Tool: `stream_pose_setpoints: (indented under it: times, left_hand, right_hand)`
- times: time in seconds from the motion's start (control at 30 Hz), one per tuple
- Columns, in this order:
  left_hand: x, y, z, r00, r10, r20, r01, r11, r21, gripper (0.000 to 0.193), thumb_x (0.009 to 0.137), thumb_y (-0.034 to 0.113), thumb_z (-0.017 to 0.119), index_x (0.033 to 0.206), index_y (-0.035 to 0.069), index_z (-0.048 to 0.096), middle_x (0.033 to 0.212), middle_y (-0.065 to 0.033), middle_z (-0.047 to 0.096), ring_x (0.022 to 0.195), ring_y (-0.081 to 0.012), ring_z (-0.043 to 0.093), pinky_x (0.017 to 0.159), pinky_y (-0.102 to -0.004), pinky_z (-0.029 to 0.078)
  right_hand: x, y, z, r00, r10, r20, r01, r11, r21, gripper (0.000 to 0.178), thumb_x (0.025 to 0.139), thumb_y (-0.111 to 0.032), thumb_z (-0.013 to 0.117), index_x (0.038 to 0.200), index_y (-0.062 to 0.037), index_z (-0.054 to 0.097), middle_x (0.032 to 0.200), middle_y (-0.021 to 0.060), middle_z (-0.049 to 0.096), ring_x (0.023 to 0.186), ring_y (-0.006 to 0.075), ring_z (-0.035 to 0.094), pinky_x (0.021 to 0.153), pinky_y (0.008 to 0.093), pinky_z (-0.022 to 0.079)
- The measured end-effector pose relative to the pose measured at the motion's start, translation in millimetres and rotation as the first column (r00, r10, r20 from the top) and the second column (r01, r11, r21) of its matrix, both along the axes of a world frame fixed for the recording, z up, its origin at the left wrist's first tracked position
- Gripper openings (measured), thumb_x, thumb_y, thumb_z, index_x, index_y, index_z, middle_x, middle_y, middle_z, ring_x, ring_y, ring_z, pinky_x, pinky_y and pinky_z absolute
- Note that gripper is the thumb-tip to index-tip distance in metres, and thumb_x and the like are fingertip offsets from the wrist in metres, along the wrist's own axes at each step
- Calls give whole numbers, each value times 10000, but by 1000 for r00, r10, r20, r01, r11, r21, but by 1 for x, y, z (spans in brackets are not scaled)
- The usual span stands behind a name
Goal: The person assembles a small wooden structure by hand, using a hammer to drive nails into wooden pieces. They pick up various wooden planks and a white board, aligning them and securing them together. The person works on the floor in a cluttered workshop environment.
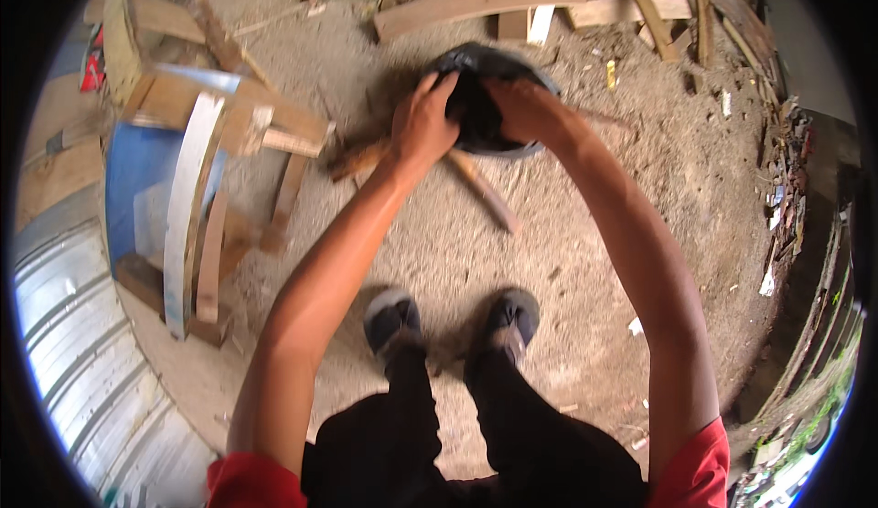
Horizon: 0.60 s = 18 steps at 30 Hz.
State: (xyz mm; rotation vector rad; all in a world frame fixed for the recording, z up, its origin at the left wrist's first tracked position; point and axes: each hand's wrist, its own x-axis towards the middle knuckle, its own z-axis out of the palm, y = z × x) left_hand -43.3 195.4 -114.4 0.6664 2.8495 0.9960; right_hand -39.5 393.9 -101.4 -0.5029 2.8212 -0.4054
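A black bag (pixel 477 58), which looks like thin plastic, is held in front of me above the dirt floor with its dark mouth facing up. My left hand (pixel 426 122) grips the left side of its rim, fingers curled over the edge. On the opposite side my right hand (pixel 523 110) is closed on the rim, its fingertips hidden inside the dark opening. What the bag contains cannot be made out. From under its near side a wooden stick (pixel 487 195) points toward my feet, and another piece of wood (pixel 359 159) lies at its left.
Planks and offcuts (pixel 480 7) lie across the far side. A pile of boards, with a white-edged plank (pixel 190 215) and a blue panel (pixel 137 188), occupies the left. Corrugated metal sheet (pixel 87 352) is at lower left. Litter (pixel 777 206) lines the right edge.
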Motion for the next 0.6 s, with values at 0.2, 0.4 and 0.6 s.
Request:
stream_pose_setpoints:
  times: [0.2, 0.4, 0.6]
  left_hand:
    - [-14, -18, 14, 941, -114, 318, 243, 882, -404, 997, 715, 245, 843, 1558, 90, 335, 1584, -165, 363, 1411, -458, 385, 1147, -649, 301]
    - [6, -4, 19, 949, -203, 242, 272, 915, -298, 649, 845, 195, 737, 1434, 58, 502, 1486, -149, 490, 1395, -382, 430, 1129, -572, 356]
    - [9, -15, -28, 954, -270, -131, 233, 941, -244, 454, 818, 303, 785, 1160, 32, 662, 1179, -104, 606, 1153, -312, 536, 957, -484, 429]
  right_hand:
    - [6, 17, 20, 899, 113, 423, -68, 991, -119, 845, 834, -349, 780, 1532, -121, 363, 1267, 221, 663, 1095, 373, 678, 930, 450, 536]
    - [28, 55, 4, 891, 161, 425, -56, 967, -249, 751, 795, -183, 771, 1478, -146, 461, 1209, 168, 699, 1082, 317, 687, 949, 418, 534]
    - [33, 17, -12, 953, -304, 13, 266, 813, -518, 184, 863, -35, 630, 1007, -44, 744, 989, 182, 740, 963, 351, 718, 862, 422, 575]
